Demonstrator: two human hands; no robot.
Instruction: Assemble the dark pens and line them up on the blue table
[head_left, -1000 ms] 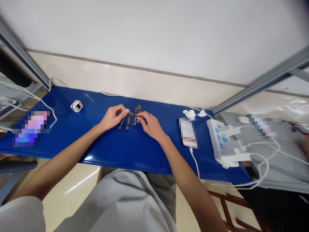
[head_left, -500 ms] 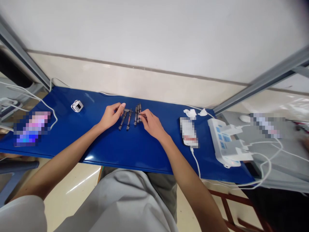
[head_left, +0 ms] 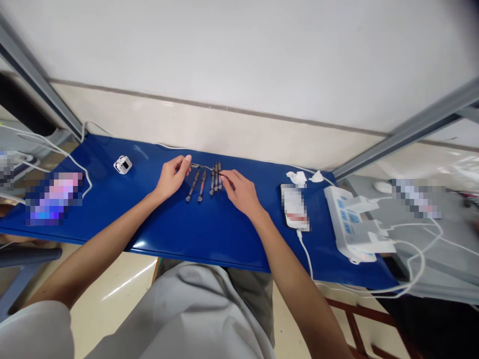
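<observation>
Several dark pens lie side by side on the blue table (head_left: 168,234), between my hands. Two of them, a left pen (head_left: 193,186) and one with a reddish band (head_left: 202,185), lie a little apart from a tight group (head_left: 216,178) on the right. My left hand (head_left: 172,178) is closed on a thin dark pen (head_left: 195,165) that points right, above the tops of the others. My right hand (head_left: 239,191) is closed at the right edge of the group, thumb and fingertips together; what it pinches is too small to make out.
A white case (head_left: 122,164) and a blurred phone (head_left: 56,198) lie to the left. To the right are another phone (head_left: 294,207) on a cable, crumpled tissue (head_left: 297,178) and a white power strip (head_left: 342,219) with plugs. A wall (head_left: 224,127) stands behind.
The thin pen in my left hand has moved slightly up and left, off the tops of the two left pens. My right hand has shifted slightly right. The view has shifted a little.
</observation>
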